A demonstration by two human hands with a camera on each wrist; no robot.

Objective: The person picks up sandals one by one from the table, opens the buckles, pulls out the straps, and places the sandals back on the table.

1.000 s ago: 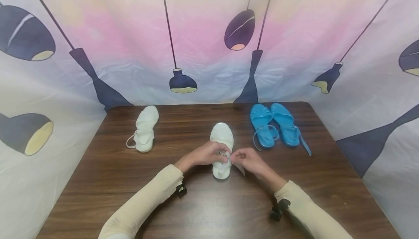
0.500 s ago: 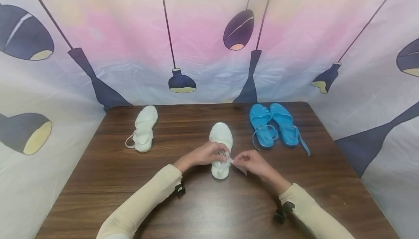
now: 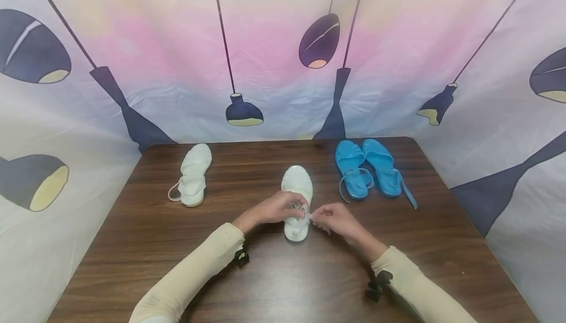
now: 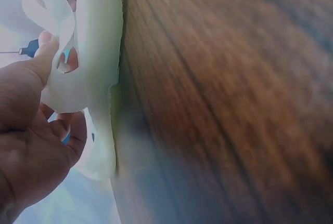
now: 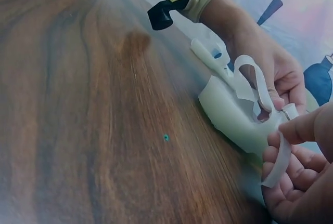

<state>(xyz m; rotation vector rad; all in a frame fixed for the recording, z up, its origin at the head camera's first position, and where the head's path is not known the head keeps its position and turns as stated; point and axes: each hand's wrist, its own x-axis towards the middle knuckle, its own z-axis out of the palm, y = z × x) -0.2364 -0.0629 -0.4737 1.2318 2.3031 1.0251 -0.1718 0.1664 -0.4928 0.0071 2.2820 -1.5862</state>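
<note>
A white sandal (image 3: 297,179) lies flat on the table in the head view, toe pointing away from me. My left hand (image 3: 280,207) reaches over its left side, thumb and fingers pinching the ankle strap near the metal buckle (image 5: 284,112). On the sandal's right, my right hand (image 3: 338,220) pinches the free end of the strap (image 5: 281,164) between thumb and fingers. In the right wrist view that end runs from the buckle across the curled fingers. The strap loop (image 4: 52,8) stands up over the heel in the left wrist view. Fingers partly hide the buckle.
A second white sandal (image 3: 197,158) lies at the back left of the wooden table (image 3: 283,283). At the back right are two blue sandals, one (image 3: 349,152) beside the other (image 3: 378,152), with loose straps. A printed cloth (image 3: 274,43) hangs behind the table.
My right hand drew slightly away to the right with the strap end, then came back close to the buckle. The left hand keeps its hold, and the sandal stays in place.
</note>
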